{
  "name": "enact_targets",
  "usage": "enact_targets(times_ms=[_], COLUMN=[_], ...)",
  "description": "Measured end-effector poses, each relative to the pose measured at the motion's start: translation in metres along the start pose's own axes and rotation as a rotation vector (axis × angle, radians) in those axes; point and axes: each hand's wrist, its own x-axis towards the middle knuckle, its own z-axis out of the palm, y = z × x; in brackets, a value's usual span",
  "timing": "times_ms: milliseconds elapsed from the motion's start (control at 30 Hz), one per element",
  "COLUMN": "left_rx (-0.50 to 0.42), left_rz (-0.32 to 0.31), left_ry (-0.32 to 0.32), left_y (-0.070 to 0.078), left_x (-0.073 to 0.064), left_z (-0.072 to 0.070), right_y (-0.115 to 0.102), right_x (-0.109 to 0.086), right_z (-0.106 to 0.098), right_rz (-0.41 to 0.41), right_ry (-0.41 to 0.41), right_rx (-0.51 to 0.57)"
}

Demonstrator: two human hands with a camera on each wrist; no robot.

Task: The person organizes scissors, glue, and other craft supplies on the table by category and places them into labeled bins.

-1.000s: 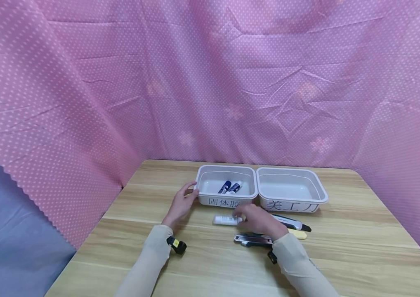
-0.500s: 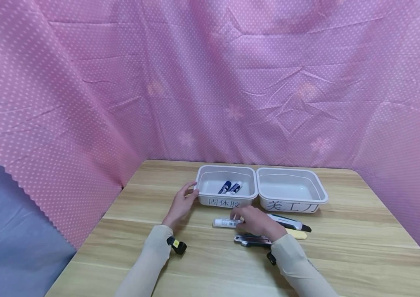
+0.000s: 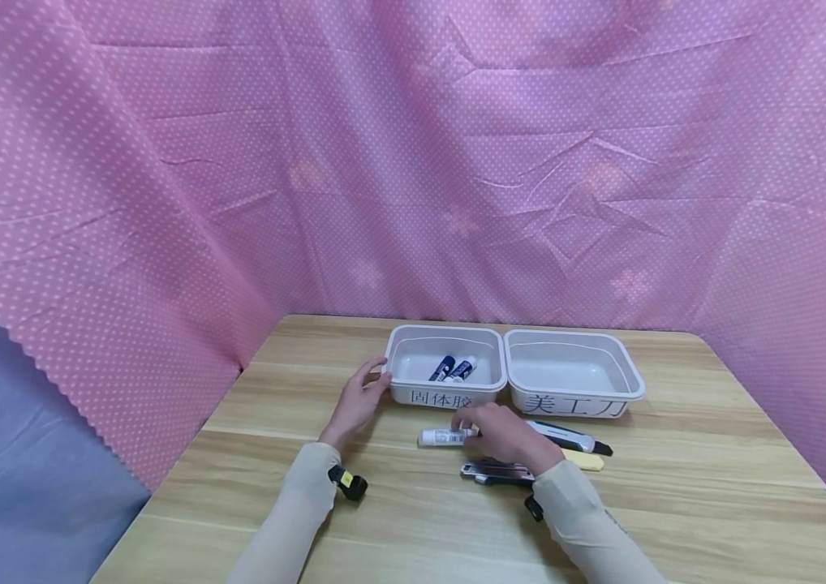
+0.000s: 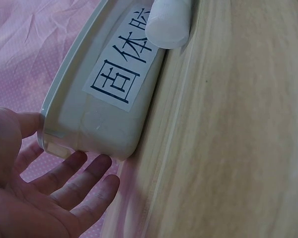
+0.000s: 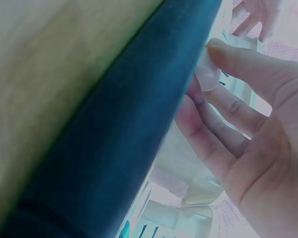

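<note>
A white glue stick lies on the table in front of the left white bin. My right hand pinches its right end between thumb and fingers; in the right wrist view a translucent end of the glue stick shows there. My left hand rests at the left bin's outer end, thumb at the rim and fingers spread loosely against the end wall. Two blue-and-white glue sticks lie inside that bin. Under and beside my right hand are several utility knives, partly hidden, one grey and black.
The right white bin, with its own printed label, stands side by side with the left one. A yellow-handled knife and a dark knife lie near my right wrist. A pink dotted curtain hangs behind the wooden table.
My right hand has shifted slightly left along the glue stick, which has rolled a little toward me so its barcode shows. My left hand has stayed at the bin.
</note>
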Motion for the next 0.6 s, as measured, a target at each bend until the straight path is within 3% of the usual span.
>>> enact_targets(times_ms=[600], left_rx=[0.01], left_rz=[0.003], left_ry=[0.007], left_y=[-0.0002], left_x=[-0.0003], left_z=[-0.0001], right_y=[0.0041], right_x=[0.0014], right_z=[-0.0017], right_rz=[-0.078], right_ry=[0.089], right_rx=[-0.019])
